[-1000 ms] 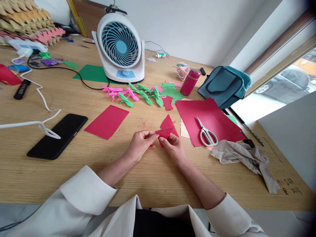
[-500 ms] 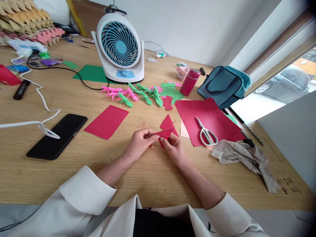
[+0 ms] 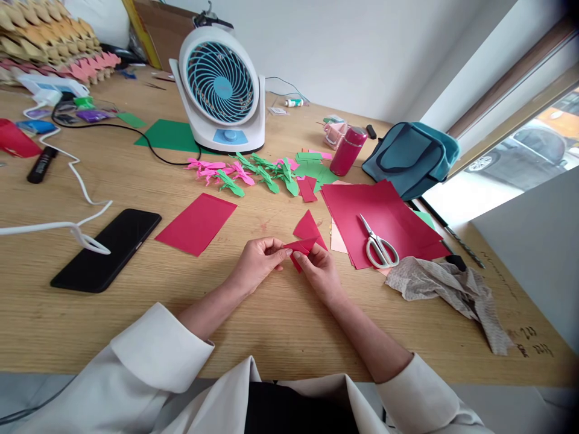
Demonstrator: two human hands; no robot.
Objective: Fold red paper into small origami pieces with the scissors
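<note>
Between my two hands is a small folded piece of red paper (image 3: 302,245), held just above the table. My left hand (image 3: 260,259) pinches its left end between thumb and fingers. On the other side, my right hand (image 3: 320,271) grips the paper with the thumb on top; the fingers partly hide it. Just beyond lies a red paper triangle (image 3: 307,225), its lower part behind the held piece. A flat red paper rectangle (image 3: 196,224) rests to the left of my hands. White-handled scissors (image 3: 381,248) lie on a stack of red sheets (image 3: 362,202) to the right.
Pink and green folded paper figures (image 3: 244,172) lie before a white fan (image 3: 226,90). A black phone (image 3: 106,250) with a white cable is at left. A red flask (image 3: 348,150), a teal bag (image 3: 407,157) and a crumpled cloth (image 3: 434,280) stand or lie at right.
Hardly anything differs. Both hands keep the same grip on the folded red paper, and the whole view has shifted very slightly.
</note>
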